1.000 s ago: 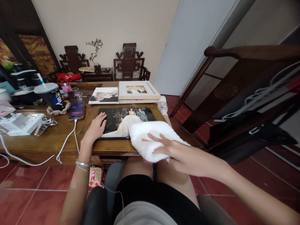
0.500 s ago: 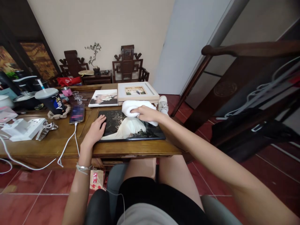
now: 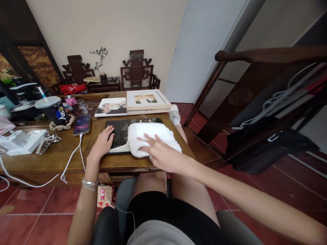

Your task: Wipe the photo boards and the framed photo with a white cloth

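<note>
A dark photo panel (image 3: 119, 132) with a pale gown on it lies flat at the table's front edge. My left hand (image 3: 101, 143) rests on its left side, fingers stretched out over the edge. On the panel's right part is a white fluffy cloth (image 3: 150, 131), spread out and covering much of the picture. My right hand (image 3: 161, 152) presses on this cloth from above with its fingers apart. What lies under the cloth is hidden.
Behind the panel are a white-framed picture (image 3: 163, 100) and a smaller photo panel (image 3: 100, 111). To the left lie a phone (image 3: 82, 125) on a white cable, a power strip (image 3: 28, 141) and a dark lidded cup (image 3: 52, 110). A wooden chair back (image 3: 245, 81) stands at the right.
My right hand has moved toward me, bringing the cloth down over the gown. The bunched cloth is now spread wider and my right fingers have opened out. My left hand stays put.
</note>
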Tool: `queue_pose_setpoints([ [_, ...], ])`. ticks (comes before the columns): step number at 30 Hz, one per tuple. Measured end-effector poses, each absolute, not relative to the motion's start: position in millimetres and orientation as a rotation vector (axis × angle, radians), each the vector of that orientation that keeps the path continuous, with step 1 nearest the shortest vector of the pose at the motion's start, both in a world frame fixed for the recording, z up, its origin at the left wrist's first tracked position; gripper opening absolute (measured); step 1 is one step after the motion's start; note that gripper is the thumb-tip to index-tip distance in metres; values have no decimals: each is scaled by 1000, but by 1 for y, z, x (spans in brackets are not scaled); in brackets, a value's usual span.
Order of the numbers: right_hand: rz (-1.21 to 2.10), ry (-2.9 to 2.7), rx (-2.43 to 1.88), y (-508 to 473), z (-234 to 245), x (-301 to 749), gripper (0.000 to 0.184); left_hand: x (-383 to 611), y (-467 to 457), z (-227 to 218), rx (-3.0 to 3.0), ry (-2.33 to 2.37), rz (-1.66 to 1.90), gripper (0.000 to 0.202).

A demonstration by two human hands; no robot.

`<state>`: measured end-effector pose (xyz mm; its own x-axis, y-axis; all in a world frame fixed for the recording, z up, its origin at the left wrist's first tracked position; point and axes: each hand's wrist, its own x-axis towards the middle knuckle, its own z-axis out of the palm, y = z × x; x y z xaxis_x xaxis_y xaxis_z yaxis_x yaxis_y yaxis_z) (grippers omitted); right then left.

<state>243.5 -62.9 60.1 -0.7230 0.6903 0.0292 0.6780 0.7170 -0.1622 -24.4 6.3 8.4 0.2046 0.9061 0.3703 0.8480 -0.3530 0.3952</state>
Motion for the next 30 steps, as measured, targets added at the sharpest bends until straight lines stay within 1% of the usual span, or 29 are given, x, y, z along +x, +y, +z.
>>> queue_pose_setpoints([
  [5, 350, -2881, -1103, -96, 73, 239, 62, -24, 6, 8, 2354, 1721, 838, 47],
  [11, 430, -2799, -1089, -49, 75, 233, 63, -24, 7, 8, 2353, 1733, 844, 49],
  [17, 243, -2748, -1140, 22, 65, 220, 60, -25, 7, 9, 2357, 1705, 851, 48],
  [21, 139, -2728, -1171, 53, 61, 213, 57, -25, 6, 9, 2340, 1687, 866, 47],
  [26, 81, -2671, -1298, 55, 59, 200, 57, -26, 7, 8, 2353, 1694, 860, 47],
  [30, 96, -2690, -1258, 29, 58, 196, 53, -26, 8, 8, 2354, 1688, 858, 47],
])
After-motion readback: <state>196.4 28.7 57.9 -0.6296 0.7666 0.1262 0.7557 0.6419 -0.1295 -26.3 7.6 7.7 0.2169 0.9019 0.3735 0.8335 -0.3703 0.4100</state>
